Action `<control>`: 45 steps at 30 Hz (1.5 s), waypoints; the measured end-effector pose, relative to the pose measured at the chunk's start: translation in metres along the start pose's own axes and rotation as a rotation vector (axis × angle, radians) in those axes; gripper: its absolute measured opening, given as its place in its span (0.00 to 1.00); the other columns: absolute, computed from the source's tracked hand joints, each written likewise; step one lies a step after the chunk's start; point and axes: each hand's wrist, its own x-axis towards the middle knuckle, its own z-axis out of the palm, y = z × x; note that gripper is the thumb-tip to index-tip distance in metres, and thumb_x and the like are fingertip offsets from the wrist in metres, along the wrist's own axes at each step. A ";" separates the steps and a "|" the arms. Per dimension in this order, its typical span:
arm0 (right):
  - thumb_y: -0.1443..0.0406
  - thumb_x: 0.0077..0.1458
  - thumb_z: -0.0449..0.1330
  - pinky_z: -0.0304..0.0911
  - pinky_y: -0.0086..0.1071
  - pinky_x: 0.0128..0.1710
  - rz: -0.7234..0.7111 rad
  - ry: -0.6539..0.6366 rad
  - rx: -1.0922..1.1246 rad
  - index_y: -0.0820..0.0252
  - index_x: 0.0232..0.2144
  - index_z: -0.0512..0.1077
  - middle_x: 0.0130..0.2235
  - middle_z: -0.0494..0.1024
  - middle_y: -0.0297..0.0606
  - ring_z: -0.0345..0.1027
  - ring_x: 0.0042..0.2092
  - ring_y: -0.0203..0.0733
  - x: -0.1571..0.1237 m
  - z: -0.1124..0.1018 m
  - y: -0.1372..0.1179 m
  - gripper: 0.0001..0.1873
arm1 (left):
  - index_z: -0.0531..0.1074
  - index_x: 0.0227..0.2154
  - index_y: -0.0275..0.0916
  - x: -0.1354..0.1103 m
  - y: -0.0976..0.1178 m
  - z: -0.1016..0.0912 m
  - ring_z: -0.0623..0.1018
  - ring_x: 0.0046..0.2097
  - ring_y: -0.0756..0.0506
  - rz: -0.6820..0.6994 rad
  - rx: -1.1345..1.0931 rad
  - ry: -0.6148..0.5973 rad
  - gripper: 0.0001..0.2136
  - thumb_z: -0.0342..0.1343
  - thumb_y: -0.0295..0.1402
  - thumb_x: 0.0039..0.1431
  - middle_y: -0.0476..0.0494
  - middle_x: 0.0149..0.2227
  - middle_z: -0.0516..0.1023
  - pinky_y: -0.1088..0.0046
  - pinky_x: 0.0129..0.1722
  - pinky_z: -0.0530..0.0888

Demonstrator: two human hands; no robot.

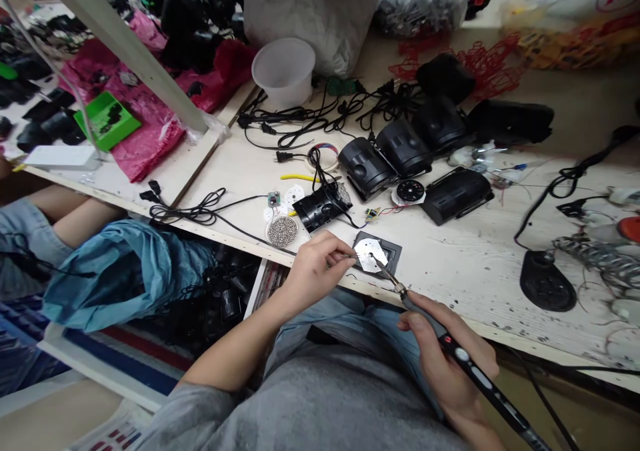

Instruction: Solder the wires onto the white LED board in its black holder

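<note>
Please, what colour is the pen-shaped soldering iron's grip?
The grip is grey, in the head view.

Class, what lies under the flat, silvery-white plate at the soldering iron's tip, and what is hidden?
A dark grey, rectangular slab, its right side showing, lies under the silvery-white plate. The slab's surface directly beneath the plate is covered and cannot be seen.

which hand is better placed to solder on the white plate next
Probably the right hand: it holds the soldering iron, its tip at the white plate. The left hand, at the plate's edge, has no iron.
</note>
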 end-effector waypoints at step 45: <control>0.65 0.61 0.64 0.77 0.31 0.43 -0.010 0.010 0.005 0.51 0.47 0.79 0.39 0.85 0.35 0.80 0.34 0.38 -0.009 -0.004 0.011 0.11 | 0.79 0.44 0.39 0.002 -0.007 -0.005 0.81 0.35 0.49 0.184 0.134 0.017 0.08 0.62 0.33 0.64 0.46 0.33 0.83 0.74 0.37 0.78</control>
